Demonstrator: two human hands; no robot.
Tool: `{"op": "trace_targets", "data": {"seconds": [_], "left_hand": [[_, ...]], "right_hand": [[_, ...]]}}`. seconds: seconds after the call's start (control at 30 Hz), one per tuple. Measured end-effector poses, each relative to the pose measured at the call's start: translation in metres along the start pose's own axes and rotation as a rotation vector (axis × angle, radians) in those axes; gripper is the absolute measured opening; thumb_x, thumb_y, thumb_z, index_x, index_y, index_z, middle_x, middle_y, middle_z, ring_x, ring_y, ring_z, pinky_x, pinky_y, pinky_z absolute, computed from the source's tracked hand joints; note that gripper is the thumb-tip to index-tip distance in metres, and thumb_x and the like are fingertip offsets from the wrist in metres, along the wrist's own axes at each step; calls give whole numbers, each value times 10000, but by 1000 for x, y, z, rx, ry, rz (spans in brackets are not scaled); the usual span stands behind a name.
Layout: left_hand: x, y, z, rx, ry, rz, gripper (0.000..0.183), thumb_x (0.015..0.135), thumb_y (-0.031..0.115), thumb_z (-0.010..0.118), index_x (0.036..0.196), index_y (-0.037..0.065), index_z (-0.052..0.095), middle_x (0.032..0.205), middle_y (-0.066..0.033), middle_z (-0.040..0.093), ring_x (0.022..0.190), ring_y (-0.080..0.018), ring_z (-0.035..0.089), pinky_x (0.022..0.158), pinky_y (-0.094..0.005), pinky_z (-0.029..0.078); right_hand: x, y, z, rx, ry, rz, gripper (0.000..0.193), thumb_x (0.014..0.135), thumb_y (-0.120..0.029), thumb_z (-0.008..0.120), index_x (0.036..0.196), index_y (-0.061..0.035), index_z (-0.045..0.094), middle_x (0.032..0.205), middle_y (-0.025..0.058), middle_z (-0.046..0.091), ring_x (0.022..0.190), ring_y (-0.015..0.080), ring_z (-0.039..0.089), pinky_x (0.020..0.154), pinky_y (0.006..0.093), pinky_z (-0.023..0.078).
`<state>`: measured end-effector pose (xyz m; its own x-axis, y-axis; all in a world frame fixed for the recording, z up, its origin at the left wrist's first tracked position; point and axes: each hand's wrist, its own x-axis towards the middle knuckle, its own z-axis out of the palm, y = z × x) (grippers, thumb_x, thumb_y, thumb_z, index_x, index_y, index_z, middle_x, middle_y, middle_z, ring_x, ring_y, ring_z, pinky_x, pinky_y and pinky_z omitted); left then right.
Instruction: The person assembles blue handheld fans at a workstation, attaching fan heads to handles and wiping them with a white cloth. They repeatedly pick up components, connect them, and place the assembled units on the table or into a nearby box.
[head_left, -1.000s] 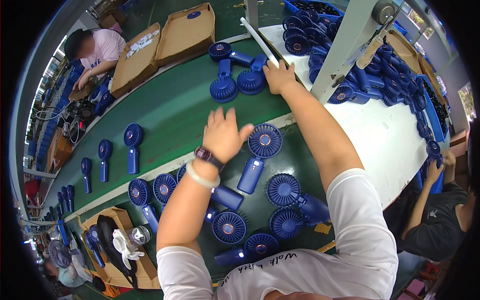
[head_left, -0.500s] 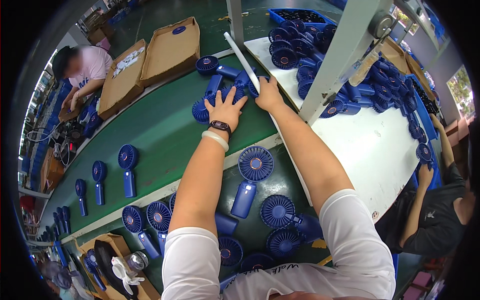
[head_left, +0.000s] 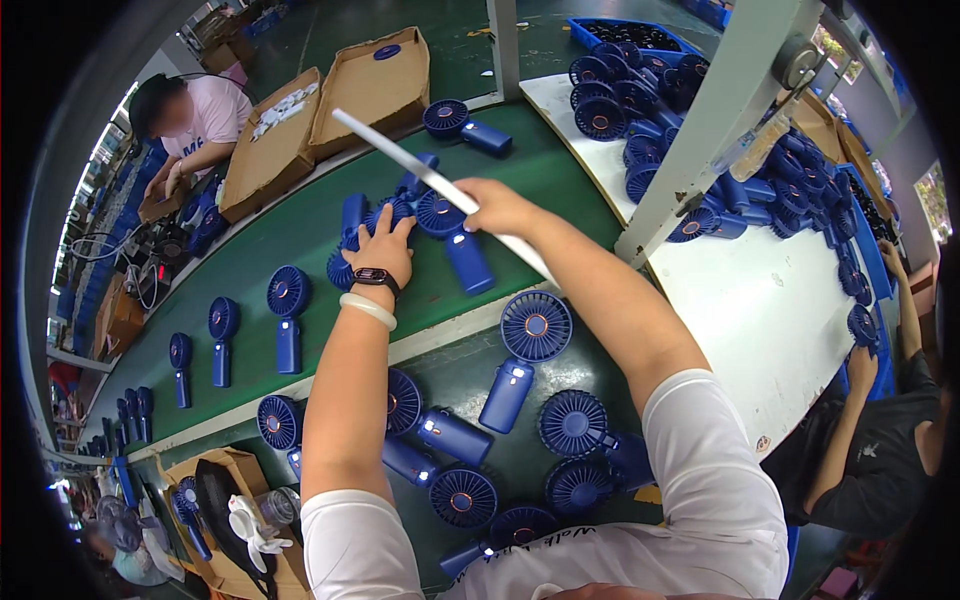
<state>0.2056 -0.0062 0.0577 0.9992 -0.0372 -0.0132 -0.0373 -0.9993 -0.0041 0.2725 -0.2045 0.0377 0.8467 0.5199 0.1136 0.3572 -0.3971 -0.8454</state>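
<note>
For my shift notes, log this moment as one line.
left hand on blue fans | right hand holding white strip | green belt | more fans nearby

2 brown cardboard boxes [head_left: 330, 105] far-side

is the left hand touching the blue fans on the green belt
Touching. The head view shows the left hand lying palm down on the cluster of blue handheld fans on the green belt, its fingers overlapping them with no gap visible.
</note>
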Motion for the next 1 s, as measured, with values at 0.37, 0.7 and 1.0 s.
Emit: {"op": "trace_targets", "data": {"seconds": [0.37,0.7,1.0], "left_hand": [[-29,78,1,-28,15,59,673,759,298,686,1327,164,350,1050,-251,517,902,-401,572,707,-449,518],[-57,-7,-19,-1661,-400,-18,367,947,210,453,1253,9,424,1105,-155,581,954,-231,591,759,-340,508],[-146,-3,-49,-2444,-626,194,416,970,347,360,1300,93,370,1230,-210,495,1033,-311,579,820,-475,525]], "right_hand": [[36,67,-74,-875,507,615,297,887,-204,489,1167,-106,486,1119,132,579,1095,303,543,790,416,478],[90,66,-35,-917,423,360,478,824,-395,615,1136,-69,459,1122,113,557,1094,277,536,876,415,444],[40,4,-46,417,44,562,430,895,-365,550,1193,-67,461,912,91,575,769,196,583,691,326,515]]}}
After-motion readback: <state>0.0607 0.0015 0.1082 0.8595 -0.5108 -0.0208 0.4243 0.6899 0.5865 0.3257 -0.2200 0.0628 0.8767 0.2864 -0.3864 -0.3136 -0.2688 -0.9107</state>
